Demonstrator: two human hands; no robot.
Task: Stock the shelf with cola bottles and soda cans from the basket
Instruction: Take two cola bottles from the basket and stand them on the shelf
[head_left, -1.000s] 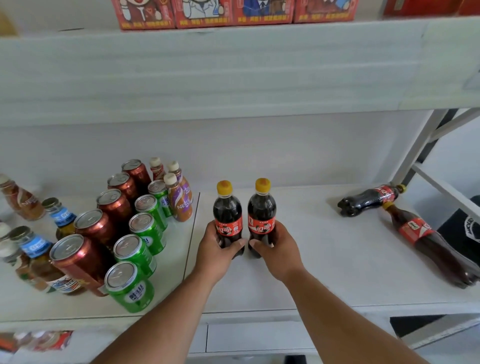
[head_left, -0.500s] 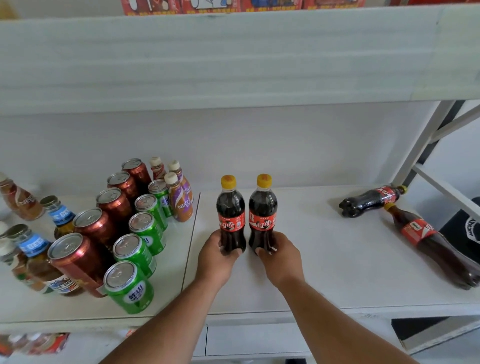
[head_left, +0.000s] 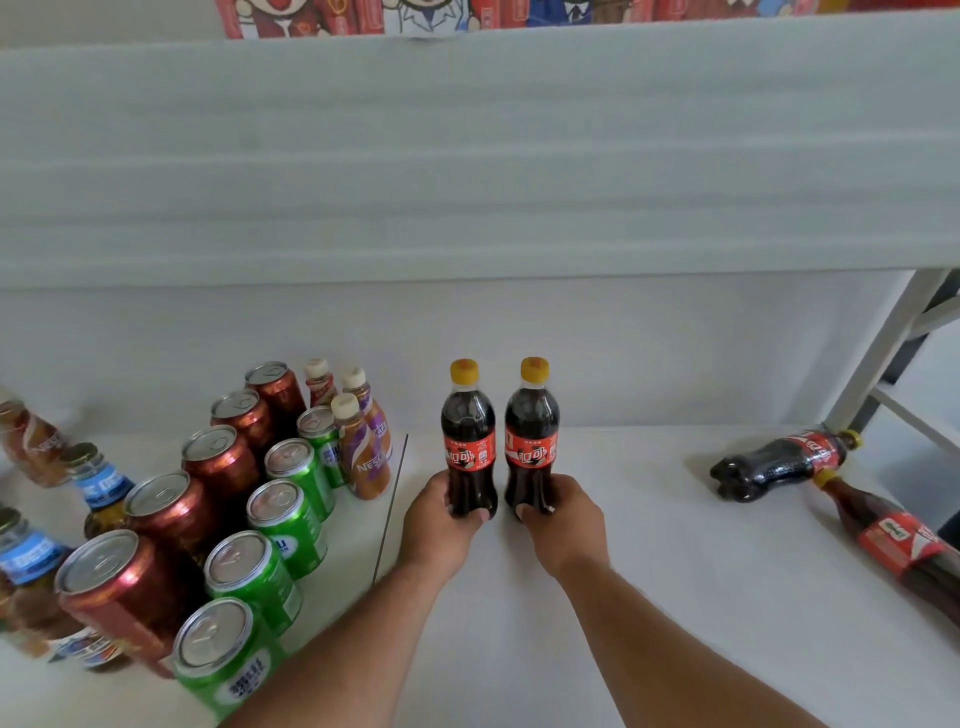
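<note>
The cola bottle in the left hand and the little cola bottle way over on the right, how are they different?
The cola bottle in the left hand stands upright; the small cola bottle on the right lies on its side. The first is gripped near its base by the left hand; nothing holds the second, though its cap end meets another lying bottle. The first is mid-shelf, the second near the shelf's right end. Both have dark cola, red labels and yellow caps.

On the white shelf, the left hand and right hand each grip an upright yellow-capped cola bottle at its base, beside rows of green cans and red cans.
</note>
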